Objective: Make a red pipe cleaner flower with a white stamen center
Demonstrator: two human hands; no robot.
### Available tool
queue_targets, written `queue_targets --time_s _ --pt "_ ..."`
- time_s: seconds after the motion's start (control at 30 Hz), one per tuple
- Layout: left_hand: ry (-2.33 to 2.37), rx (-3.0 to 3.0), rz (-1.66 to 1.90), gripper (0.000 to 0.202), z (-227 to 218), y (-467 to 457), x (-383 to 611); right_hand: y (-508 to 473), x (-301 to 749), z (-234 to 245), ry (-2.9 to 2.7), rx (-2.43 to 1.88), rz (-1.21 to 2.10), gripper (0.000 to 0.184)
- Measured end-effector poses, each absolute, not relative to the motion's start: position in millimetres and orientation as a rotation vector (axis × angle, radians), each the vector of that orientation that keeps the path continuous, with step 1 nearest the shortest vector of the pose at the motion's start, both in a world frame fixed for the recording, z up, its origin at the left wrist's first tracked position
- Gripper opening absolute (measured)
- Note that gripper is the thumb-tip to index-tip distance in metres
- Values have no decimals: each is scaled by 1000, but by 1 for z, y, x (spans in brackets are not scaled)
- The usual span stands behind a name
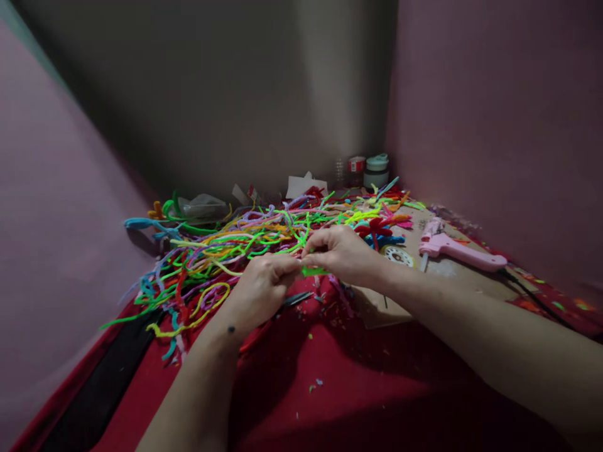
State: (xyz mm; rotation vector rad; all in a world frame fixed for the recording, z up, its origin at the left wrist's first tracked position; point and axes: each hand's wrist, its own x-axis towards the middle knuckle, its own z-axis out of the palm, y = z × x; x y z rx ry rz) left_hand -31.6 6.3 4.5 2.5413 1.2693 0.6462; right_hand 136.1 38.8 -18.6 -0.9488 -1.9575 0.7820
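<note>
My left hand and my right hand meet at the middle of the table, fingers pinched close together. Between them a short bright green pipe cleaner shows below the right fingers; its other parts are hidden by my hands. Just under my left hand lie scissors, their blades pointing right and their handles partly covered. A large tangled heap of coloured pipe cleaners spreads behind both hands and to the left.
On the right, a pink hot glue gun lies on a cardboard sheet, its cord trailing right. A round white dial-like disc and a red pipe-cleaner flower sit nearby. Jars stand at the back. Scraps dot the red cloth.
</note>
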Motion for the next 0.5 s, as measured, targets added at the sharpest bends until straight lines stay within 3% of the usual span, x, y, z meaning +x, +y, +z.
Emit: queue_targets --time_s 0.1,0.17,0.33,0.5 --pt "1181 2417 814 21 8 2 -33 39 137 -14 -1510 -925 1586 7" --pt "1225 2243 971 18 7 0 -31 38 133 -15 -1273 -810 1789 10" --pt "1459 1859 1298 16 -5 0 -17 27 118 -28 -1065 -690 1559 16" --pt "1633 1984 1413 17 -20 4 -12 15 116 -33 -1440 -855 1031 15"
